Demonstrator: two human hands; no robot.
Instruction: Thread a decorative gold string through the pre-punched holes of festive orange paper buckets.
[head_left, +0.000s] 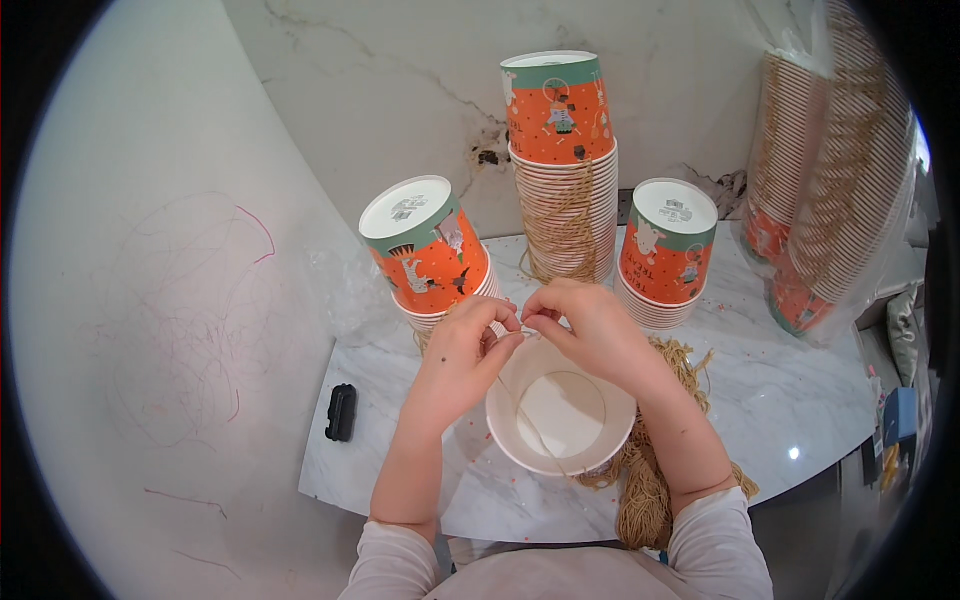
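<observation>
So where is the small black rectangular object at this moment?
In the head view, the small black rectangular object lies on the white marble table near its left edge, left of the person's left hand and clear of the open white paper cup.

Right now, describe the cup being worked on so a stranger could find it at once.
Start at the marble table, where stacks of orange cups stand upside down along the back. In front of them, under the left hand and right hand, sits a single paper cup. It alone stands mouth up, showing its white inside, with twine running into it.
</observation>
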